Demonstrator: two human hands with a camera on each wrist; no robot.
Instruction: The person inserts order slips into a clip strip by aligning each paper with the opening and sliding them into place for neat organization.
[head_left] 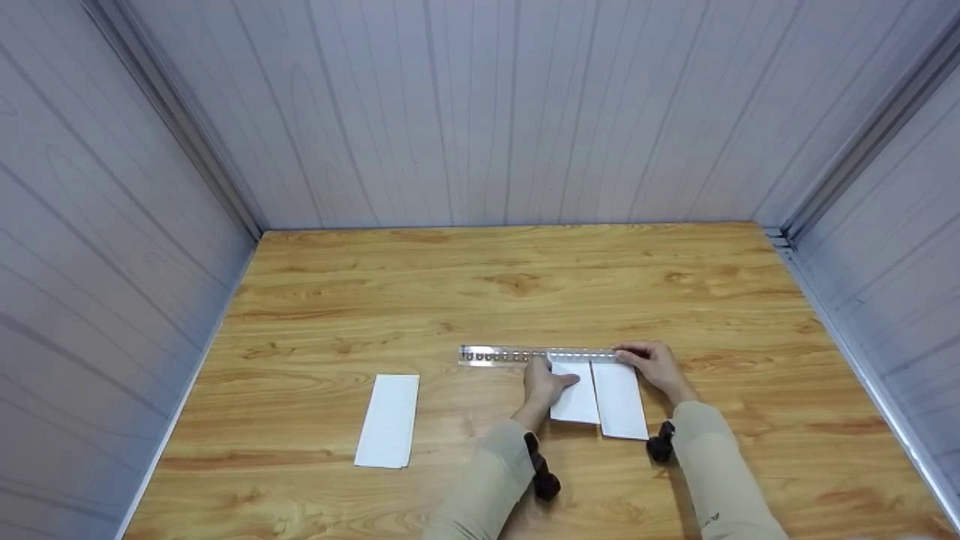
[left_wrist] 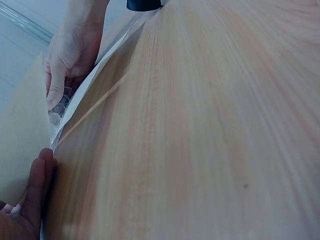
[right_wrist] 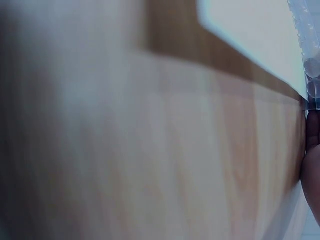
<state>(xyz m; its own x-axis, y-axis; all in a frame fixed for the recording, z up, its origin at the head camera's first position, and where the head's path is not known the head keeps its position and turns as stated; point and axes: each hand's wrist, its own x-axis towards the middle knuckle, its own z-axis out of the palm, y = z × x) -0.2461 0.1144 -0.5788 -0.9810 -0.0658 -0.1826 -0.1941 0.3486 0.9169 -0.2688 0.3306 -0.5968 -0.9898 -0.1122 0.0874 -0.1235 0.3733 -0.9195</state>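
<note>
A clear ruler [head_left: 491, 355] with a row of round holes lies crosswise along the top edges of two white paper pieces. My right hand [head_left: 654, 367] pinches its right end, thumb on the near side. On the left paper piece [head_left: 574, 405] my left hand [head_left: 545, 386] lays its thumb, with its fingers at the left edge by the ruler; it grips this piece. The other paper piece [head_left: 621, 405] is beside it on the right, slightly slanted. In the left wrist view, the left fingers [left_wrist: 37, 185] run along the paper's edge, the thumb mostly hidden.
Further left on the wooden table [head_left: 480, 300] lies a small stack of white paper [head_left: 387, 420], its edges slightly uneven. Pale panel walls [head_left: 480, 112] enclose the table at the back and both sides. Black wrist cameras [head_left: 547, 486] hang at both cuffs.
</note>
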